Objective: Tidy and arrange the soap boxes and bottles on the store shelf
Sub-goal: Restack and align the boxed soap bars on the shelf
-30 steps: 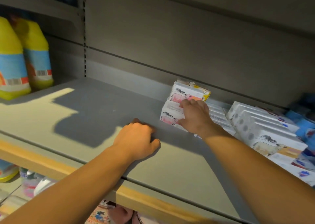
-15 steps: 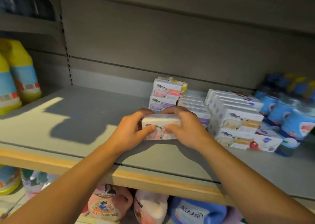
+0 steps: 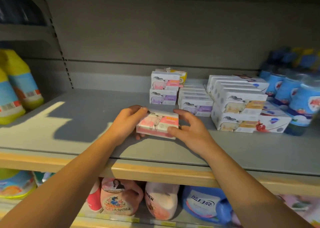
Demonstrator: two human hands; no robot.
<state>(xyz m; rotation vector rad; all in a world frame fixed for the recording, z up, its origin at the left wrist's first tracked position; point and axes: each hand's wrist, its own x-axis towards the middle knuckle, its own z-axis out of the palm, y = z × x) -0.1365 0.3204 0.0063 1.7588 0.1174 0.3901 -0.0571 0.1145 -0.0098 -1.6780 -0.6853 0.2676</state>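
A pink and white soap box (image 3: 158, 123) with a sheep picture is held just above the grey shelf (image 3: 86, 123), tilted toward me. My left hand (image 3: 129, 122) grips its left end. My right hand (image 3: 187, 129) holds its right end between thumb and fingers. Behind it stand stacked soap boxes: a pink one on a purple one (image 3: 164, 90), a row of purple ones (image 3: 196, 103) and a taller stack of orange-labelled ones (image 3: 239, 106). Blue bottles (image 3: 294, 92) crowd the far right.
Yellow bottles with blue labels (image 3: 19, 87) stand at the shelf's left end. The shelf has a wooden front edge (image 3: 155, 172). Below it sit pink (image 3: 119, 198) and blue detergent jugs (image 3: 207, 203). Bare shelf lies between the yellow bottles and the soap boxes.
My right hand pulled a pink box off the stack and my left hand joined it. Both hands have brought the box forward, toward the shelf's front, and tilted it.
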